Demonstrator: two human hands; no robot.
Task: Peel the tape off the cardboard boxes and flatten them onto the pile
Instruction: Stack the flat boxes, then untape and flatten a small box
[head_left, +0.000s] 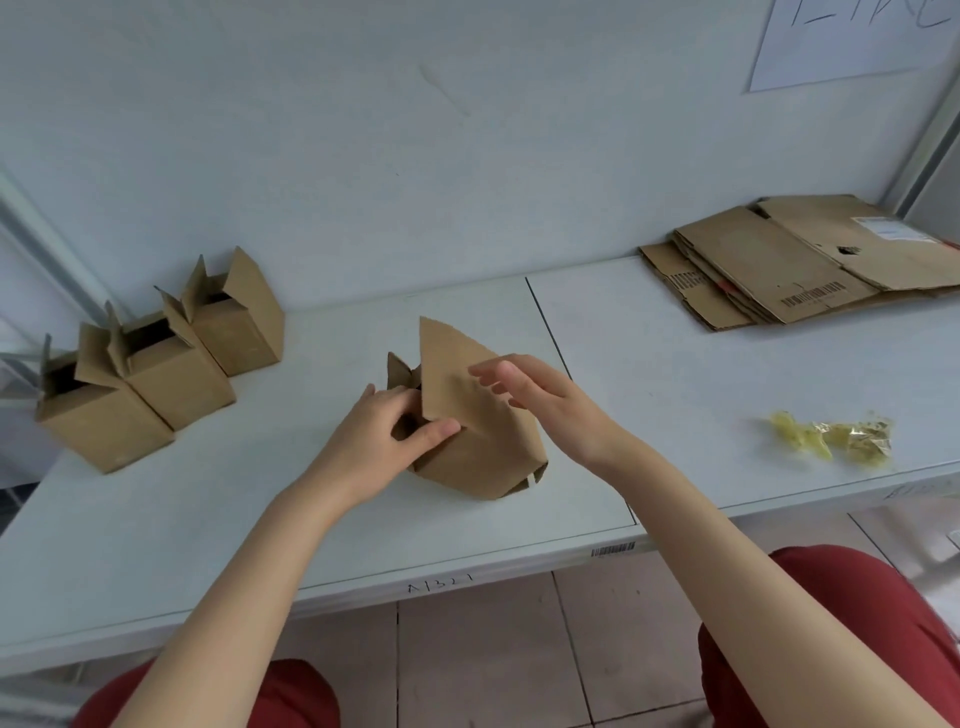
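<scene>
Box: a small brown cardboard box (470, 447) stands on the counter (675, 374) at the middle, just ahead of the person, tilted a little to the right. One long flap rises from its top to a point, and a shorter flap shows behind it on the left. At the bottom right corner the lower flaps gape slightly.
Left hand: the left hand (382, 431) grips the box's left side. Its fingers (400, 397) curl over the upper edge and the thumb presses the front face.
Right hand: the right hand (540, 400) is at the raised flap's right side with its fingers (488, 375) loosely straight and spread, holding nothing. They are blurred, so I cannot tell whether they touch the flap.
Three open boxes: three open boxes (171, 374) stand in a slanted row at the left of the counter, touching side by side, all with top flaps up, well apart from the held one.
Pile: the pile (779, 265) of flattened cardboard lies at the far right against the wall. Barcodes are printed near its front edge and a white label sits on the top sheet.
Tape: a crumpled yellowish wad of tape (836, 436) lies on the counter at the right, nearer the person than the pile.
Wall: a white sheet of paper (852, 47) with dark handwriting hangs at the upper right.
Counter edge: a barcode sticker (613, 550) and some handwritten marks are on the front edge.
Below: red trousers (857, 634) over a tiled floor (493, 649).
</scene>
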